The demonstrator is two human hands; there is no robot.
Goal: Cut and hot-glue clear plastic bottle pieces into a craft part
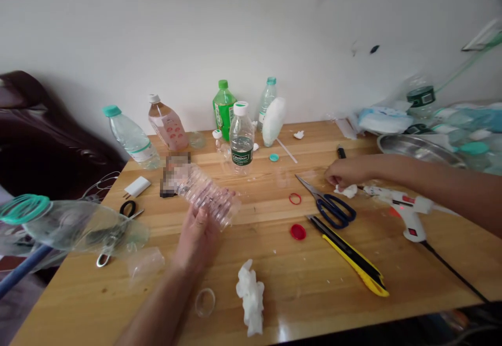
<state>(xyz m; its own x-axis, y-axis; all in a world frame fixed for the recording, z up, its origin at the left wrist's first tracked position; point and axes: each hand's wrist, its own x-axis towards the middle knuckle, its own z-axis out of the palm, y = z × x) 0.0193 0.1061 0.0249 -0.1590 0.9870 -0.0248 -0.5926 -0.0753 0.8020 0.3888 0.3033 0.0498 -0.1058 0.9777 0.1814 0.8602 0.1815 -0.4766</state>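
Head view: left hand (200,231) wraps clear bottle (206,194), apparently steadying it sideways at 9 o'clock; right hand (345,172) curls onto cotton wad (347,191) at 3 (grip unclear), beside scissors (331,206).

Desk (392,252) — honey-yellow wood with long straight grain.
Ribbed bottle (204,192) — colourless, banded with ridges.
Soda bottle (223,106) — bright green, green cap.
Water bottle (241,137) — clear, white cap, dark green label with white lettering.
Tilted bottle (131,137) — clear, teal cap, white-and-green label.
Juice bottle (168,124) — pinkish, white cap, red-spotted label.
Scissors (333,207) — dark blue handles, silver blades.
Utility knife (353,257) — yellow and black.
Bottle cap (298,231) and thin ring (295,198): 2 items, both red.
Glue gun (408,210): white, red marks, black cord.
Tissue wad (251,296): white.
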